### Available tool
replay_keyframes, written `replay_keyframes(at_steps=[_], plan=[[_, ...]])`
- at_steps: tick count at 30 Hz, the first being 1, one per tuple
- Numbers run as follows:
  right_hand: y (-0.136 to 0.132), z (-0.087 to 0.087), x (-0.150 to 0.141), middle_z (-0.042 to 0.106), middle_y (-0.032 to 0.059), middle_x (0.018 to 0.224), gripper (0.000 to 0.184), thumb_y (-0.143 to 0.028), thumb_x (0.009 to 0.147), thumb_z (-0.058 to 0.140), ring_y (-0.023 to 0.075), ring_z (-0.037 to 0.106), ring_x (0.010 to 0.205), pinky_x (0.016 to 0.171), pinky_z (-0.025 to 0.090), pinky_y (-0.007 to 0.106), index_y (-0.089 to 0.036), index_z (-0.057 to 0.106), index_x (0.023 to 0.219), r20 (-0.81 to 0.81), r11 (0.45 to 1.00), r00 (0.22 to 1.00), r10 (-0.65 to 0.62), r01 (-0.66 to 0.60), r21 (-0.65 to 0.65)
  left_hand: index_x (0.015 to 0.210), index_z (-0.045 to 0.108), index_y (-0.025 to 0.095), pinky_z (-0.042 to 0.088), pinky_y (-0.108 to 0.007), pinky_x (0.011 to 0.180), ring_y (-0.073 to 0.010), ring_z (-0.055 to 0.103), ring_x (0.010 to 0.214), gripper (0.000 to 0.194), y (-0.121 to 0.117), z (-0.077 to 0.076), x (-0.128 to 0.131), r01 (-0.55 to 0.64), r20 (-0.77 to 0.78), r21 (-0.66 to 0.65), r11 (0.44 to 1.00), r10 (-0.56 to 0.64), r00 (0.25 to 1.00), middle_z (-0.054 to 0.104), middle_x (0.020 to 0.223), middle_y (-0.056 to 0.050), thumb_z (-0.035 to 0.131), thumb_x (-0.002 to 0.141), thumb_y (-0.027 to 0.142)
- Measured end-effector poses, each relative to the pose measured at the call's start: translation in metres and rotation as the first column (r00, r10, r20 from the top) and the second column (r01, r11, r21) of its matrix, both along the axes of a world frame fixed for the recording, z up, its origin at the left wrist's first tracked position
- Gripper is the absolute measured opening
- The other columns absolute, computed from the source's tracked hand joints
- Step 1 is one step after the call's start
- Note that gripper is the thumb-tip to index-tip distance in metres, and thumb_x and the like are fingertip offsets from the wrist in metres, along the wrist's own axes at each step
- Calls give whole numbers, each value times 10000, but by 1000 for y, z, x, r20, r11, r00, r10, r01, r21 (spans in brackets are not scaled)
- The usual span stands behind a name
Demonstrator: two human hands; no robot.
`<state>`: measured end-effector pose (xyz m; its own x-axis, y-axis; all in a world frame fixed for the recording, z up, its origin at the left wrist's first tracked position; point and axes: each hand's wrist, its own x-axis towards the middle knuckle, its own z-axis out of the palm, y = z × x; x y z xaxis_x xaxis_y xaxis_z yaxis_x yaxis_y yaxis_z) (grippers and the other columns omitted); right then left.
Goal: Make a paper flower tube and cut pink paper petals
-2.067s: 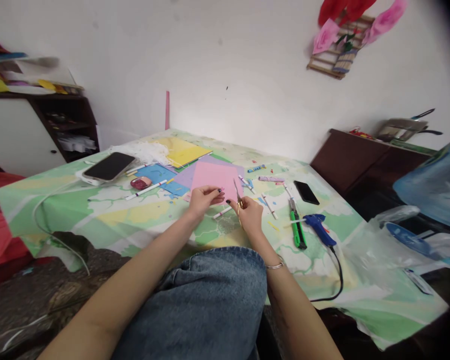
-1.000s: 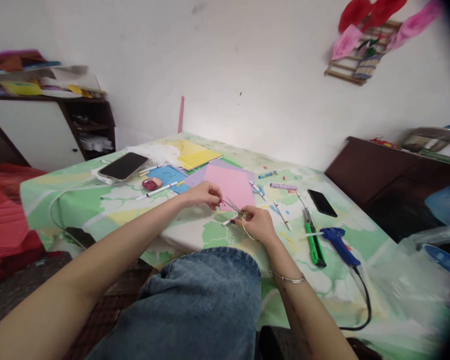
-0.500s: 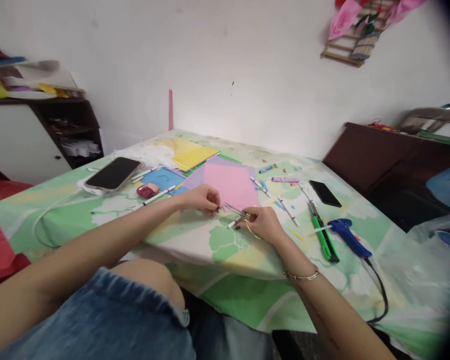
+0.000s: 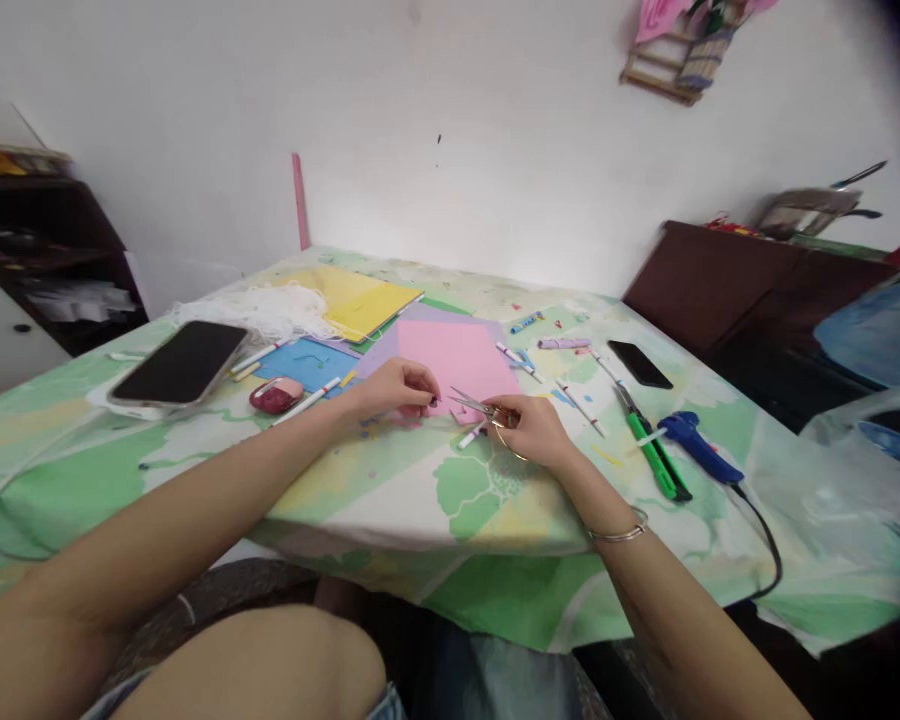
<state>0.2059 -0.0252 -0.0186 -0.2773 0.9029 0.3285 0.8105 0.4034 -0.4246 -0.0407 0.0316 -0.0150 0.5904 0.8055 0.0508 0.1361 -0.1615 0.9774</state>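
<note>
My right hand is closed round the handles of small scissors, whose blades point left and stand apart over the pink paper. Just left of the blade tips, my left hand is held in a pinch above the paper's near edge. Something tiny and dark shows at its fingertips, too small to name. Below the scissors a white marker lies partly under my right hand. Small pink scraps are near the blades.
A green cutter and a blue glue gun with a cord lie at right, by a black phone. At left are another phone, a red mouse-like object, white string and a yellow sheet.
The view has shifted, with more of the table's left side showing. My hands have drawn slightly apart, and the scissors' blades now stand a little farther from my left fingertips.
</note>
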Motion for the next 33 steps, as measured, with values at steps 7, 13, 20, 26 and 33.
replay_keyframes(at_steps=[7,13,20,26,33], plan=[[-10,-9,-9,662,-25,684,235,-185,659,618,104,511,543,539,349,210,-214,628,891,-120,998,991,55,-50,39,762,675,83,378,-171,386,-81,512,405,107,-15,6,1,-113,-23,-4,994,113,993,614,511,-21,661,686,157],[-15,-12,-3,652,-18,639,205,-280,678,686,105,508,533,530,350,209,-211,662,870,-170,992,985,36,-14,126,775,668,88,392,-167,413,-70,510,425,106,-20,3,5,-161,-15,35,986,162,987,608,518,-6,650,687,145],[-13,-13,3,654,-9,620,235,-298,677,713,111,536,550,540,356,208,-205,715,893,-112,990,993,46,-30,136,787,683,88,415,-162,463,-86,573,508,132,-20,-1,-3,-71,-62,57,996,75,995,634,557,-21,687,679,163],[-11,-14,5,657,-4,625,266,-273,652,733,117,542,560,549,373,213,-198,735,908,-124,995,991,51,-41,86,779,687,82,437,-176,493,-84,573,508,111,-19,-1,-4,-4,-80,64,998,10,997,640,569,-23,681,679,129],[-13,-9,6,656,-1,616,267,-260,646,726,120,550,555,547,372,218,-193,745,903,-101,998,994,36,-29,62,793,691,81,440,-177,502,-83,575,514,116,-23,2,-2,4,-70,80,997,1,998,642,568,-21,684,689,133]])
